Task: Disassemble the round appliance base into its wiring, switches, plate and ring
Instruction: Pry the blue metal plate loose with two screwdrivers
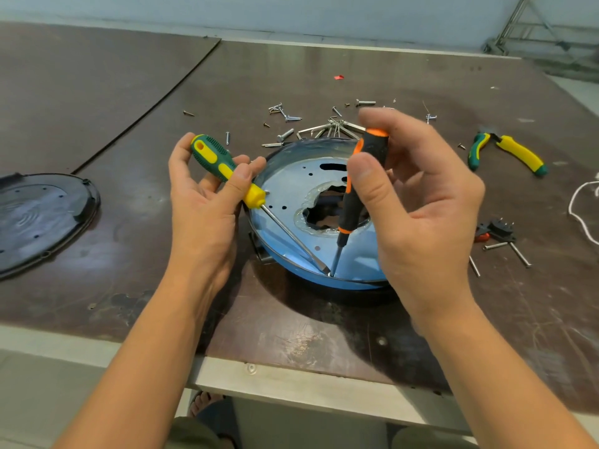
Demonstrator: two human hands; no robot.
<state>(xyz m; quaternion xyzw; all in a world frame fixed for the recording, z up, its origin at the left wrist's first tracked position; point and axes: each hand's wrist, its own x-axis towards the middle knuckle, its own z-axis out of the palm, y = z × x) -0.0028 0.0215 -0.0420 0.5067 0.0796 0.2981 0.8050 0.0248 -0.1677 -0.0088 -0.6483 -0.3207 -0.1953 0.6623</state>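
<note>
The round appliance base [285, 192] lies on the table in front of me, a shiny metal plate with a jagged central hole [324, 209] inside a dark ring. My left hand [207, 202] grips a green-and-yellow screwdriver [223, 170], its blade slanting down to the plate's near rim. My right hand [418, 202] holds a black-and-orange screwdriver [356, 189] nearly upright. Both tips meet at the same spot on the near rim [330, 273].
A black round cover [42, 218] lies at the left. Several loose screws and hex keys [324, 128] are scattered behind the base. Green-and-yellow pliers [509, 153], a black switch part [496, 231], long screws [515, 251] and white cord [580, 209] lie at the right.
</note>
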